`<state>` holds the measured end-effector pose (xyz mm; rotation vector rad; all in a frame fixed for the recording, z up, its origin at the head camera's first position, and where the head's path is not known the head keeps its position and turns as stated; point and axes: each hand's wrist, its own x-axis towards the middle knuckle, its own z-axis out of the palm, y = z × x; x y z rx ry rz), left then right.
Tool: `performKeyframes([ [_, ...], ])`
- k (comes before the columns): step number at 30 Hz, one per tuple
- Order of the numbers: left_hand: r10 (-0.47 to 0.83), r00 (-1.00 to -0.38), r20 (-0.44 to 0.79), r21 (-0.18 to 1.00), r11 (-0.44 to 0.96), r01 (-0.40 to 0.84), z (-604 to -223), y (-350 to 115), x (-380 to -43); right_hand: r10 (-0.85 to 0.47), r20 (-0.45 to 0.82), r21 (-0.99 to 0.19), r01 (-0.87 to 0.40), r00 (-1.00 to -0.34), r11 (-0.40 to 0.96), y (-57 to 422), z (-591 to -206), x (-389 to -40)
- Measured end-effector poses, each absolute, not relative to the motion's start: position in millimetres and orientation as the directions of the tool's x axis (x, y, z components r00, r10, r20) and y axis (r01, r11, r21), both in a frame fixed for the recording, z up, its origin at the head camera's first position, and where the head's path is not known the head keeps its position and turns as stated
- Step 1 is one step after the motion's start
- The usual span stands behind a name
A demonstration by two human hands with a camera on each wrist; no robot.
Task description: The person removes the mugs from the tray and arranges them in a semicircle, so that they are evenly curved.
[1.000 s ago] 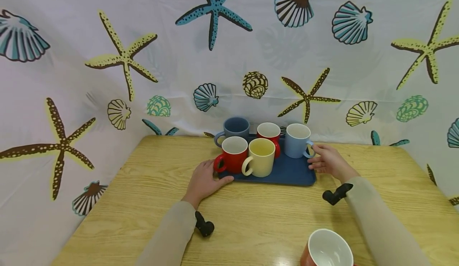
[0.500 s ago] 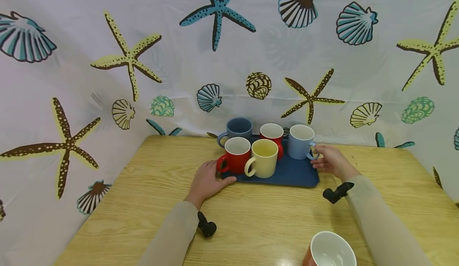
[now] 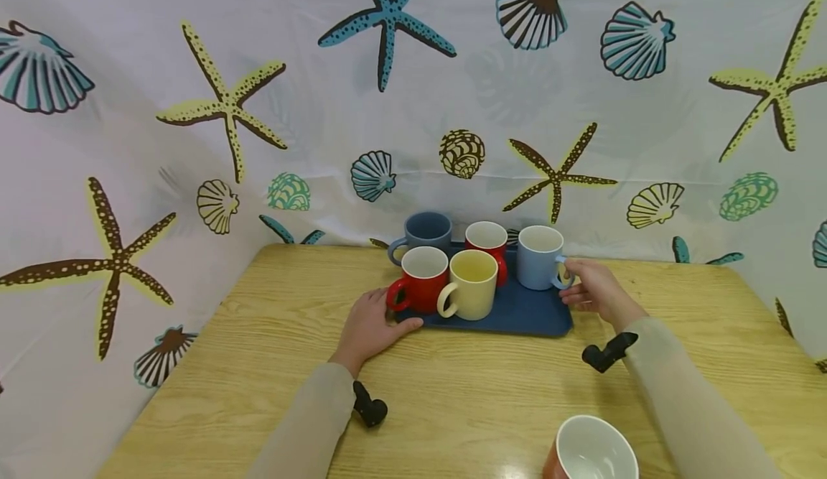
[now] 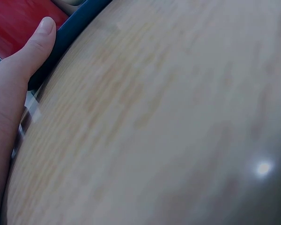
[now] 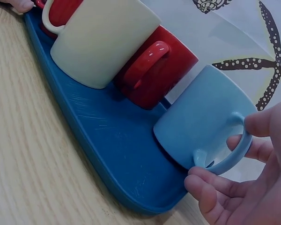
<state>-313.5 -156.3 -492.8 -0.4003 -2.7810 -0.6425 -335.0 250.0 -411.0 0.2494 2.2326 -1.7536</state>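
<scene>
In the head view a dark blue tray (image 3: 530,314) lies on the table with several mugs on it. My right hand (image 3: 597,291) pinches the handle of a light blue mug (image 3: 536,267) at the tray's right end; in the right wrist view thumb and fingers close round that handle (image 5: 236,157). My left hand (image 3: 371,327) holds the tray's front left corner, its thumb (image 4: 43,35) over the rim beside a red mug (image 3: 429,289). A cream mug (image 3: 477,296) stands next to that red one. Behind are a second red mug (image 3: 481,238) and a grey-blue mug (image 3: 434,231).
Another red mug with a white inside (image 3: 591,450) stands on the wooden table (image 3: 465,386) near the front, by my right sleeve (image 3: 685,386). A patterned cloth (image 3: 400,120) hangs right behind the tray and along the sides.
The light blue mug has shifted slightly toward the tray's front, with my right hand on its handle. My left hand and the other mugs keep their places; the head view sways a little.
</scene>
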Motion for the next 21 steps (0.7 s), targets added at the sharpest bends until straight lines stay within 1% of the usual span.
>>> performKeyframes([
  [12,0.190,-0.940,0.285,0.413,0.860,0.299,-491,-155,-311,-0.044,-0.291,-0.928,0.270,-0.956,0.256,251,-409,-319],
  [21,0.202,-0.933,0.297,0.398,0.862,0.313,-491,-154,-312,-0.090,-0.289,-0.939,0.264,-0.953,0.221,256,-413,-306],
])
